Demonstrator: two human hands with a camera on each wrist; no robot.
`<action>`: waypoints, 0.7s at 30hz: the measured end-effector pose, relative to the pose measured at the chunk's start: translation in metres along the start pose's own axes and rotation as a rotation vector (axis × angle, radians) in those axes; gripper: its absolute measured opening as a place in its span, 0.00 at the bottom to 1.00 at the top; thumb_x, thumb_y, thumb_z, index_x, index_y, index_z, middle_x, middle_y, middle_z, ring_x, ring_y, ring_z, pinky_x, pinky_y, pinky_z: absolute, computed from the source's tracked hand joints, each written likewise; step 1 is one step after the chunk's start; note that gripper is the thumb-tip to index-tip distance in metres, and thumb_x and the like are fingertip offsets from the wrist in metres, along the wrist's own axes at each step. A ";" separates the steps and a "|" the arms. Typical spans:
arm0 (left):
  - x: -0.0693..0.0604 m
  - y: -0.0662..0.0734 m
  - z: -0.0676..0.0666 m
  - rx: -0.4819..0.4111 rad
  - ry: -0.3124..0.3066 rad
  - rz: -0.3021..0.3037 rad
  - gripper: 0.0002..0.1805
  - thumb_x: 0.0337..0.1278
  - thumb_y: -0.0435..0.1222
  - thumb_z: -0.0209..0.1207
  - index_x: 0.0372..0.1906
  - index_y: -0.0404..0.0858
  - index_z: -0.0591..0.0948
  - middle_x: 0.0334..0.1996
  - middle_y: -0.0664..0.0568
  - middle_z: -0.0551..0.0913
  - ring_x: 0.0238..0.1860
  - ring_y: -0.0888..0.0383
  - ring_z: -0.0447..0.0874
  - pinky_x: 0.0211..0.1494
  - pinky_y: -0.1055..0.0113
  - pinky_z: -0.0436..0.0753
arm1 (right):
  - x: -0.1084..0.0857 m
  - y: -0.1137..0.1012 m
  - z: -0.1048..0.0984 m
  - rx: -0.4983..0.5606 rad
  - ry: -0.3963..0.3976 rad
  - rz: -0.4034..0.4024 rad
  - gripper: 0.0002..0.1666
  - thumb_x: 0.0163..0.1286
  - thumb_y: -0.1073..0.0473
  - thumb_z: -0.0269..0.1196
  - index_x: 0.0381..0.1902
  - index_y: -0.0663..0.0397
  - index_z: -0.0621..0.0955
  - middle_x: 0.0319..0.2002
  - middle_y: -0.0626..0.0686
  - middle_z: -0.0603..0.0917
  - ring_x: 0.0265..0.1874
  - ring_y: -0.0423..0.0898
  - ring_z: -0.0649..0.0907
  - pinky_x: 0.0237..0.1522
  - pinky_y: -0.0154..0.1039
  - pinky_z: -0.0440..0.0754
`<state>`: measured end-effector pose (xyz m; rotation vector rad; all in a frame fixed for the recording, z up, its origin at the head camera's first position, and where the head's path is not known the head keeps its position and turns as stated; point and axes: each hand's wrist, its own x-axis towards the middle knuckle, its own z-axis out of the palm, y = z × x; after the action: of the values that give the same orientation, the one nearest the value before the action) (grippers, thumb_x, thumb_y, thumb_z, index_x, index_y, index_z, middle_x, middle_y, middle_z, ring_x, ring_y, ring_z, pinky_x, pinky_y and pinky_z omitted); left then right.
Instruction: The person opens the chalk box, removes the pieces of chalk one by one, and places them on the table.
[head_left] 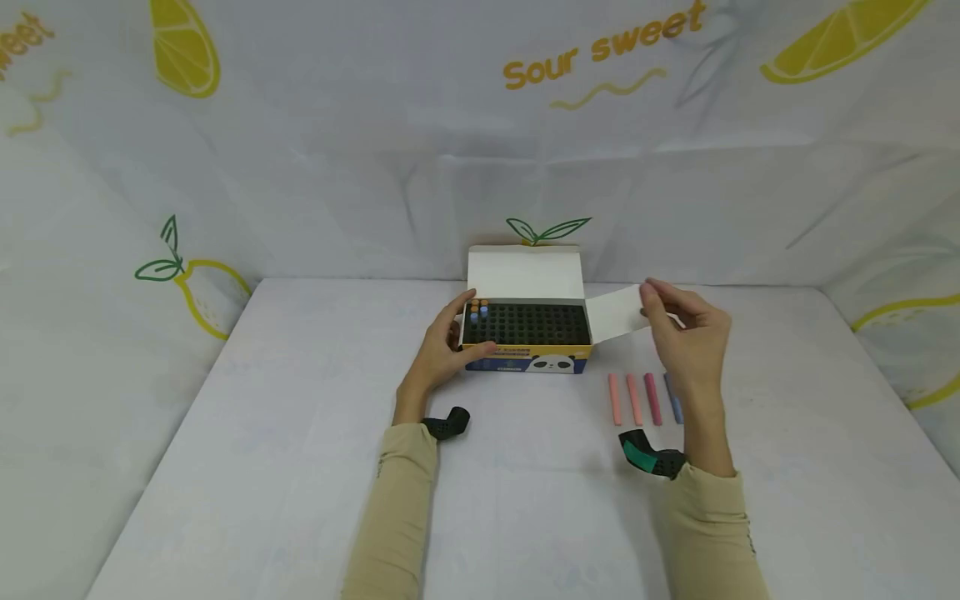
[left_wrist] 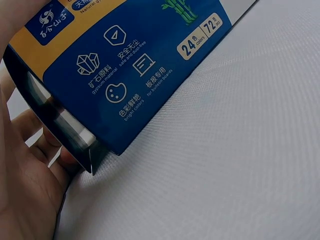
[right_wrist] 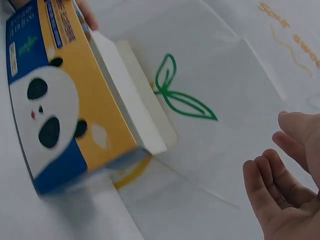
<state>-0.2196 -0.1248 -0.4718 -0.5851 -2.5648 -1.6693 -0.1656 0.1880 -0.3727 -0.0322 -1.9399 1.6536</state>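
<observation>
Four chalks (head_left: 634,400): two light pink, one deeper pink, one blue, side by side on the table (head_left: 300,417), just off the box's (head_left: 525,364) front right, blue one partly covered by the right hand (head_left: 693,333); guessing they're lined up so each is easy to grab
Box: upright, towards the back of the table, panda side facing the person, lid (head_left: 525,273) up at the rear so it's out of the way
Black grid (head_left: 540,325): holes facing up, a few orange and blue sticks (head_left: 483,312) in its left end, probably there to keep them apart
Left hand (head_left: 437,354): gripping the box's left end, thumb on the front, looks like it's stopping the thing from skidding
Flap (head_left: 615,312): out to the right, clear of the holes
Right hand: bent fingers at the flap's outer edge; pinch-like from the head view, but the right wrist view shows a gap between fingertips, so can't tell if it's grasping or released
</observation>
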 end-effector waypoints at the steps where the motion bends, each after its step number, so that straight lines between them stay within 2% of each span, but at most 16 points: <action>1: 0.000 -0.001 0.000 0.003 0.002 0.001 0.51 0.52 0.63 0.69 0.80 0.60 0.59 0.71 0.51 0.68 0.26 0.58 0.61 0.33 0.68 0.66 | -0.001 -0.001 0.009 0.000 -0.033 -0.010 0.15 0.70 0.66 0.67 0.50 0.72 0.86 0.33 0.33 0.86 0.32 0.31 0.85 0.39 0.21 0.83; 6: -0.001 -0.003 0.000 -0.001 0.008 -0.007 0.50 0.54 0.61 0.70 0.80 0.61 0.59 0.71 0.51 0.68 0.27 0.58 0.61 0.33 0.68 0.67 | -0.004 -0.003 0.050 0.030 -0.181 -0.013 0.16 0.71 0.63 0.67 0.53 0.66 0.86 0.34 0.33 0.85 0.37 0.31 0.85 0.41 0.23 0.83; 12: -0.002 -0.003 0.002 -0.008 0.014 -0.020 0.53 0.47 0.72 0.65 0.79 0.65 0.59 0.68 0.52 0.70 0.29 0.57 0.62 0.34 0.68 0.66 | -0.008 -0.001 0.087 0.061 -0.312 -0.016 0.17 0.69 0.64 0.69 0.53 0.67 0.86 0.37 0.33 0.85 0.40 0.31 0.85 0.46 0.25 0.83; 15: -0.001 -0.002 0.001 -0.006 0.020 -0.016 0.55 0.43 0.77 0.62 0.79 0.64 0.60 0.68 0.52 0.71 0.29 0.56 0.62 0.34 0.68 0.66 | -0.009 0.000 0.102 0.051 -0.383 -0.028 0.17 0.69 0.64 0.69 0.53 0.67 0.86 0.37 0.44 0.85 0.40 0.32 0.84 0.49 0.26 0.83; 20: 0.001 -0.001 0.001 -0.003 0.015 -0.006 0.56 0.44 0.77 0.62 0.79 0.62 0.60 0.69 0.50 0.71 0.28 0.57 0.62 0.34 0.68 0.66 | -0.011 0.005 0.121 0.029 -0.507 -0.017 0.17 0.68 0.63 0.70 0.53 0.66 0.86 0.44 0.64 0.85 0.40 0.33 0.83 0.53 0.31 0.84; 21: 0.001 -0.001 0.001 -0.004 0.012 -0.005 0.56 0.45 0.76 0.62 0.80 0.61 0.60 0.69 0.50 0.71 0.28 0.57 0.62 0.34 0.68 0.66 | -0.012 0.006 0.124 0.029 -0.528 -0.012 0.18 0.68 0.63 0.70 0.53 0.66 0.86 0.44 0.64 0.86 0.40 0.33 0.83 0.53 0.32 0.84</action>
<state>-0.2210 -0.1243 -0.4731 -0.5680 -2.5573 -1.6751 -0.2121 0.0740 -0.3904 0.4706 -2.2814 1.8098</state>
